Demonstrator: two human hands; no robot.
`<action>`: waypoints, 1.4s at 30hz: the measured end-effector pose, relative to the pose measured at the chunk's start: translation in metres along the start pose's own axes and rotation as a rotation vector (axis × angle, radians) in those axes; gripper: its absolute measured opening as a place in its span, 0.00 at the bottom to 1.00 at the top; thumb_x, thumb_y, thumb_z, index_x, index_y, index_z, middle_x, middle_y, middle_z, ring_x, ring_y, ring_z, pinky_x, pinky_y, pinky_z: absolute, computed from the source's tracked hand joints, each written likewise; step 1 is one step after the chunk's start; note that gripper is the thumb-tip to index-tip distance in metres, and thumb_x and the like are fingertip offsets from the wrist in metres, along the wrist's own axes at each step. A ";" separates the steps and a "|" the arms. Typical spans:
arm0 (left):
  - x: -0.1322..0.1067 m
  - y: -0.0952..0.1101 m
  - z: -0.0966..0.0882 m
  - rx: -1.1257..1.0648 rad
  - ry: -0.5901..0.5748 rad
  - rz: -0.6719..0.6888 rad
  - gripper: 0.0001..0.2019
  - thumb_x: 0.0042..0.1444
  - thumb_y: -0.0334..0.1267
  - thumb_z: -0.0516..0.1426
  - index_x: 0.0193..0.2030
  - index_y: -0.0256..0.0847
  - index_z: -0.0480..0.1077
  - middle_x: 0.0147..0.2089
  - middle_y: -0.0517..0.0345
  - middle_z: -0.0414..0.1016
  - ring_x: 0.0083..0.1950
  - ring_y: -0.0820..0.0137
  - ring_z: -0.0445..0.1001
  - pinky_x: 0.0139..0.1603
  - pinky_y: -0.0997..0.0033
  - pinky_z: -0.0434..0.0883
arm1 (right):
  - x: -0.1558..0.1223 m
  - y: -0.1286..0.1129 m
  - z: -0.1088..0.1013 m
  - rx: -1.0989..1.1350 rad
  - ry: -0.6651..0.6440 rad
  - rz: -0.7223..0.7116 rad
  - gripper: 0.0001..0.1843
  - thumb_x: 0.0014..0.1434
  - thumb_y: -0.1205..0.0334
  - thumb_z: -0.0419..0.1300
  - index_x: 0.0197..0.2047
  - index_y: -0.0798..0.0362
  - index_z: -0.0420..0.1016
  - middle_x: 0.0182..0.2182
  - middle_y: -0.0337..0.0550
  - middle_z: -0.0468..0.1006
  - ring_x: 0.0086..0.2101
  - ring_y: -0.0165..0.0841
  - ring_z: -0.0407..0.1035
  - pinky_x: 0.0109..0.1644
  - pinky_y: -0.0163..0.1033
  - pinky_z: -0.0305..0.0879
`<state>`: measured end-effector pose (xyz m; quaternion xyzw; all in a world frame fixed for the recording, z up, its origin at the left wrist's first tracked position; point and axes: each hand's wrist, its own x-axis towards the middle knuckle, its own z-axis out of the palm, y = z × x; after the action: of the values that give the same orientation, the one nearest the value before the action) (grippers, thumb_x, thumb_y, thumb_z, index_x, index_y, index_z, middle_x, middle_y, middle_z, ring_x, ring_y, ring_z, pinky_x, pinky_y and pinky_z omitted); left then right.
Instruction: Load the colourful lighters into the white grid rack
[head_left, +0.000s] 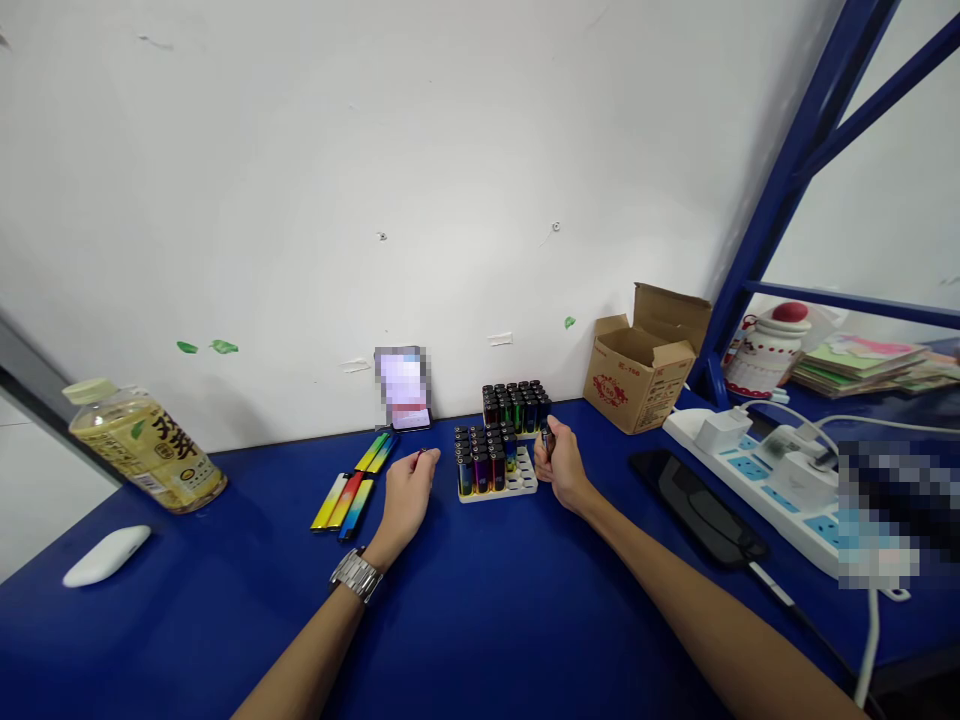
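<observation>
In the middle of the blue table, a white tray (pixel 498 494) with oval slots holds rows of upright lighters (pixel 482 473), dark on top with purple, red, yellow and blue sides. Several slots at its right side hold nothing. Just right of this tray, my right hand (pixel 562 468) is closed around a dark lighter (pixel 548 440), held upright. My left hand (pixel 409 492), with a metal watch on the wrist, is closed to the left of the tray. A small dark bit shows at its fingertips, too little to name. Beside it lie several flat, shiny pieces (pixel 349 500) in yellow, red and blue.
Behind the tray stands a second group of lighters (pixel 517 405). A phone (pixel 405 388) leans against the wall. To the right are an open cardboard box (pixel 637 375), a black phone (pixel 697 505) and a power strip (pixel 765 485). A bottle (pixel 146 450) and white case (pixel 107 556) sit left.
</observation>
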<state>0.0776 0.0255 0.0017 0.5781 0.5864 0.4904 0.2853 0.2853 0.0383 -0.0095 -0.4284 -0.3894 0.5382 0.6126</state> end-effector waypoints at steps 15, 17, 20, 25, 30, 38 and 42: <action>-0.003 0.003 0.002 0.175 0.079 0.051 0.21 0.53 0.54 0.49 0.17 0.44 0.51 0.16 0.66 0.51 0.22 0.74 0.52 0.24 0.71 0.52 | 0.002 -0.002 0.002 -0.032 0.060 0.002 0.24 0.52 0.55 0.47 0.08 0.50 0.52 0.06 0.31 0.47 0.09 0.22 0.40 0.13 0.30 0.36; -0.002 0.003 0.002 0.197 0.089 0.055 0.20 0.52 0.52 0.49 0.16 0.44 0.50 0.16 0.66 0.50 0.21 0.74 0.51 0.24 0.71 0.51 | 0.001 -0.003 0.002 -0.041 0.065 -0.003 0.25 0.53 0.54 0.48 0.08 0.50 0.52 0.06 0.31 0.48 0.10 0.21 0.40 0.13 0.30 0.36; -0.001 0.003 0.002 0.220 0.097 0.071 0.19 0.51 0.48 0.50 0.16 0.44 0.49 0.16 0.67 0.48 0.21 0.74 0.50 0.24 0.70 0.49 | 0.000 -0.004 0.002 -0.036 0.050 0.002 0.27 0.56 0.52 0.46 0.09 0.50 0.53 0.06 0.31 0.48 0.09 0.21 0.40 0.13 0.30 0.37; -0.003 0.004 0.002 0.232 0.123 0.082 0.19 0.53 0.48 0.50 0.17 0.44 0.48 0.16 0.66 0.49 0.21 0.74 0.50 0.24 0.70 0.49 | 0.000 -0.002 -0.001 0.005 0.012 -0.015 0.29 0.59 0.47 0.43 0.11 0.51 0.54 0.07 0.32 0.51 0.10 0.22 0.42 0.14 0.30 0.39; -0.004 0.000 0.003 0.099 0.110 0.051 0.23 0.56 0.59 0.49 0.21 0.43 0.55 0.19 0.67 0.55 0.23 0.73 0.55 0.25 0.72 0.54 | 0.000 -0.008 -0.009 -0.161 -0.074 -0.284 0.24 0.60 0.42 0.49 0.24 0.53 0.65 0.17 0.34 0.64 0.17 0.27 0.58 0.22 0.33 0.56; -0.002 -0.006 0.003 0.066 0.079 0.031 0.24 0.56 0.62 0.47 0.23 0.43 0.57 0.22 0.65 0.60 0.25 0.72 0.59 0.27 0.71 0.56 | -0.001 -0.023 -0.022 -0.544 -0.257 -0.537 0.28 0.59 0.45 0.55 0.14 0.53 0.59 0.16 0.35 0.56 0.20 0.27 0.53 0.25 0.35 0.52; -0.002 -0.006 0.004 0.067 0.079 0.026 0.25 0.56 0.62 0.47 0.24 0.42 0.58 0.21 0.65 0.59 0.24 0.72 0.58 0.27 0.70 0.55 | -0.001 -0.012 -0.017 -0.529 -0.243 -0.536 0.27 0.57 0.44 0.56 0.15 0.54 0.64 0.13 0.35 0.57 0.17 0.26 0.52 0.20 0.34 0.48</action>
<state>0.0791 0.0254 -0.0056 0.5751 0.6058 0.4964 0.2361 0.3053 0.0345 -0.0039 -0.3877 -0.6823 0.2872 0.5493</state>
